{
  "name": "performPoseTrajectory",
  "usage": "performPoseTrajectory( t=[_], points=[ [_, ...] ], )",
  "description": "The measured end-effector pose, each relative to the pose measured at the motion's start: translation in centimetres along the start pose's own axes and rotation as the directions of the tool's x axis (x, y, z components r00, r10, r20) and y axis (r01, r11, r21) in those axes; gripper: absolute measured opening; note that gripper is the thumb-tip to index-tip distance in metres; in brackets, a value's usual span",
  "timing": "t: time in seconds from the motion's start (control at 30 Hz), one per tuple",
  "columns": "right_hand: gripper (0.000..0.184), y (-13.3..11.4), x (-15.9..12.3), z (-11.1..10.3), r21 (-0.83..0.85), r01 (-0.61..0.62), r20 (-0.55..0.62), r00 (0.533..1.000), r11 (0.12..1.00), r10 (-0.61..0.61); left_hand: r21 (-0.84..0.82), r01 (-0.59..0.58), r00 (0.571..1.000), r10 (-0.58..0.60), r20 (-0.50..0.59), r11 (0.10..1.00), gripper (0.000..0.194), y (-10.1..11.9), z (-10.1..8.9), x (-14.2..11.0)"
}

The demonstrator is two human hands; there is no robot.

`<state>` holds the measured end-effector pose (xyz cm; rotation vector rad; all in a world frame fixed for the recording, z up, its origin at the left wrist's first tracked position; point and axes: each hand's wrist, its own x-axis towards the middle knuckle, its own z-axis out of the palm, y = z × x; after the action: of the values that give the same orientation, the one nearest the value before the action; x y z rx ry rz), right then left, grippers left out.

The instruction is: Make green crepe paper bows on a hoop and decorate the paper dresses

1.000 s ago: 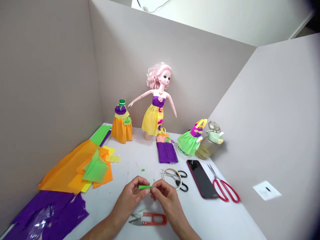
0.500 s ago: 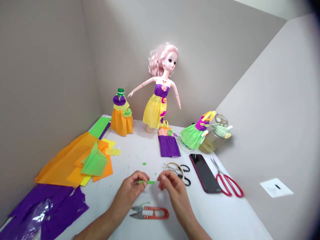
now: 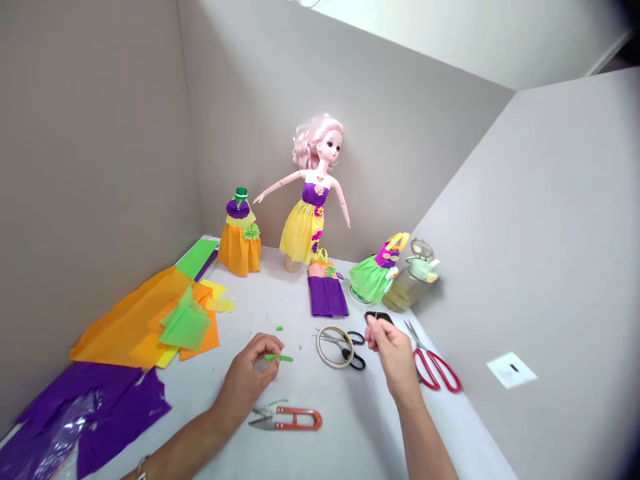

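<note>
My left hand (image 3: 249,373) pinches a narrow folded green strip (image 3: 283,359), which sticks out past the fingertips to the right. To its right, my right hand (image 3: 394,352) is raised over the phone (image 3: 379,315), thumb and fingers pressed together. Whatever those fingers hold, if anything, is too small to make out. Below and between the hands lie orange-handled thread snips (image 3: 316,419), with a thin green scrap by the blades. A roll of tape (image 3: 319,355) lies between the hands, over black-handled scissors (image 3: 357,363).
Red-handled scissors (image 3: 447,372) lie at the right edge. Orange sheets (image 3: 120,320), a green sheet (image 3: 187,327) and purple sheets (image 3: 120,407) cover the left. Behind stand a doll (image 3: 303,227), a dressed bottle (image 3: 239,247), a purple skirted outfit (image 3: 327,297), a green dress (image 3: 370,277) and a jug (image 3: 403,290).
My right hand has moved away from the green strip, to the right and up over the phone. The left hand keeps the strip. The whole view has shifted slightly.
</note>
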<state>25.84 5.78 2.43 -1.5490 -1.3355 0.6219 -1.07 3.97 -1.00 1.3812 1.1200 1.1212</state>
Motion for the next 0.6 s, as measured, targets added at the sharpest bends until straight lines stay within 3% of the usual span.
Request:
performPoseTrajectory(
  t=[0.13, 0.2, 0.3, 0.37, 0.47, 0.53, 0.6],
  points=[
    [0.025, -0.2, 0.0, -1.2, -0.203, 0.043, 0.203, 0.979, 0.978, -0.001, -0.049, 0.065, 0.998, -0.064, 0.007, 0.997, 0.011, -1.0, 0.0, 0.3],
    [0.011, -0.3, -0.4, -1.4, -0.260, 0.133, 0.332, 0.942, 0.956, -0.040, -0.064, 0.109, 0.994, -0.108, 0.013, 0.992, 0.013, -1.6, 0.0, 0.4],
    [0.026, -0.5, -1.6, -1.1, -0.354, 0.342, 0.498, 0.857, 0.871, -0.134, -0.068, 0.132, 0.991, -0.131, 0.012, 0.989, 0.015, -2.0, 0.1, 0.5],
    [0.037, -0.8, -2.3, -0.5, -0.415, 0.432, 0.525, 0.833, 0.800, -0.177, -0.058, 0.130, 0.991, -0.129, 0.022, 0.990, 0.016, -2.0, 0.1, 0.4],
    [0.033, -1.0, -2.8, 0.7, -0.515, 0.464, 0.544, 0.827, 0.720, -0.143, -0.052, 0.131, 0.990, -0.127, 0.060, 0.990, 0.018, -2.0, 0.2, 0.4],
    [0.028, -1.1, -2.7, 1.3, -0.508, 0.441, 0.533, 0.835, 0.740, -0.132, -0.079, 0.138, 0.987, -0.131, 0.093, 0.987, 0.020, -2.0, 0.4, 0.5],
    [0.021, -1.4, -2.4, 1.7, -0.387, 0.373, 0.487, 0.859, 0.843, -0.157, -0.134, 0.156, 0.982, -0.138, 0.129, 0.979, 0.022, -2.0, 0.5, 0.4]
  ],
)
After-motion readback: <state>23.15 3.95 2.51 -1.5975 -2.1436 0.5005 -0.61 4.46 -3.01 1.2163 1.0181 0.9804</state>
